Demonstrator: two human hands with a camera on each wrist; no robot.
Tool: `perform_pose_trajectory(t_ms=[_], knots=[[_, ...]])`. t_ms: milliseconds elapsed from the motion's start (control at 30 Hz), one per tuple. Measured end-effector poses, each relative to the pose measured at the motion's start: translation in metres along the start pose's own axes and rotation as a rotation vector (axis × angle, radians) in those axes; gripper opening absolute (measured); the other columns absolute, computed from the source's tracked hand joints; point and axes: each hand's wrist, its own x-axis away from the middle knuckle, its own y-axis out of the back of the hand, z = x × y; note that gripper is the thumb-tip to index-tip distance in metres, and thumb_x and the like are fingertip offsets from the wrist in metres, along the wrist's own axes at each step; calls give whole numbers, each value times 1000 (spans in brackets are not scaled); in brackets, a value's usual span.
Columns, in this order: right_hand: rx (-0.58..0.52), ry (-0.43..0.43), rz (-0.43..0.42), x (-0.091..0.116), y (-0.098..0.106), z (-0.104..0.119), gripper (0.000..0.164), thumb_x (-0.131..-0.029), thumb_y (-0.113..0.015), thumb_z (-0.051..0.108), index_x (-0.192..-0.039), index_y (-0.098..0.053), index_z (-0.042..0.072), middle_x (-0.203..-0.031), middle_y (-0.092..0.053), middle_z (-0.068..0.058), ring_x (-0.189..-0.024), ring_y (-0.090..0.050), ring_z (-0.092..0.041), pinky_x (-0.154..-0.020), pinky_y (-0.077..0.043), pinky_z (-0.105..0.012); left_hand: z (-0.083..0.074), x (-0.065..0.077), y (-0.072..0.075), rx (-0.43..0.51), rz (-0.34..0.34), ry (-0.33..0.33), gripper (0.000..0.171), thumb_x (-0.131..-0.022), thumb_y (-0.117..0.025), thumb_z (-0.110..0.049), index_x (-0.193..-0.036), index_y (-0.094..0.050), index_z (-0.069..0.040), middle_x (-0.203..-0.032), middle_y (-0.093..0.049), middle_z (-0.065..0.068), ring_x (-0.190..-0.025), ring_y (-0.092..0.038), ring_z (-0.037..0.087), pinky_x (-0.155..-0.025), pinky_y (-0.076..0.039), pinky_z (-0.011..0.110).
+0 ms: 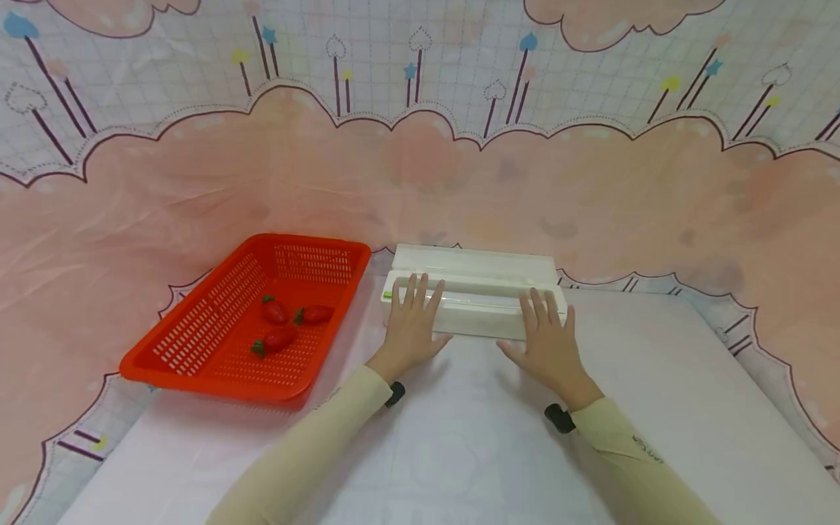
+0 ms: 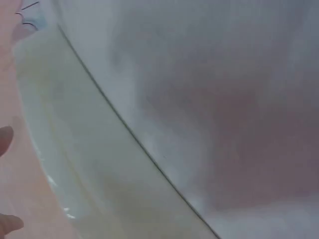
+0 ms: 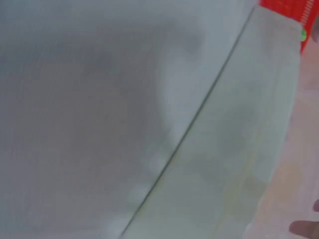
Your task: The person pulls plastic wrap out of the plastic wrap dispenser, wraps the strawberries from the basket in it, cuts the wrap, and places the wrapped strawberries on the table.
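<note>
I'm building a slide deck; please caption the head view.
Left hand and right hand spread at an open white box, three red fruits in a red basket alongside.

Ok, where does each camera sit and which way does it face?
Head: on the head, facing forward and down; white box, red basket, left hand, right hand and sleeves show.
Left wrist: worn there, facing the box and table; fingertips at the left edge.
Right wrist: worn there, facing the box, table and a basket corner; fingertips at the right edge.
Shared: the box, in all three; the basket, in head and right wrist.
</note>
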Motion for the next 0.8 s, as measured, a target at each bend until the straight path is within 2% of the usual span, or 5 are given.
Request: perform_pose_trajectory(t_ms=[100, 267, 433, 600, 800], knots=[[32, 77, -76, -8, -4, -13, 89, -76, -66, 51, -141, -32, 2, -140, -42, -20, -133, -33, -40, -103, -23, -68, 3, -10, -2, -72, -14, -42, 83, -84, -58, -53, -147, -26, -9, -150, -30, 19, -140, -25, 38, -113, -17, 58], [86, 215, -174, -18, -12, -38, 79, -70, -72, 45, -130, -46, 1, -121, -55, -19, -118, -45, -38, -98, -32, -64, 9, -18, -4, -106, -11, -67, 71, -85, -59, -47, -139, -39, -5, -140, -43, 16, -132, -38, 33, -113, -23, 53], [74, 245, -125, -25, -21, -56, 72, -70, -74, 46, -121, -52, -1, -117, -55, -18, -114, -45, -38, -93, -33, -58, 19, -19, -10, -135, -14, -68, 61, -86, -58, -46, -129, -48, -4, -129, -51, 14, -123, -44, 30, -111, -28, 50], [27, 235, -66, -29, -23, -60, 71, -68, -76, 47, -116, -55, -1, -116, -56, -17, -112, -45, -38, -91, -33, -56, 27, -17, -17, -146, -32, -74, 55, -84, -60, -45, -118, -54, -3, -115, -56, 13, -112, -48, 29, -105, -33, 47], [27, 207, -7, -34, -23, -60, 70, -68, -76, 49, -114, -57, 0, -115, -59, -17, -109, -50, -35, -92, -32, -56, 29, -17, -19, -110, 20, -56, 50, -84, -62, -42, -114, -55, -3, -111, -56, 12, -109, -51, 28, -103, -35, 48]])
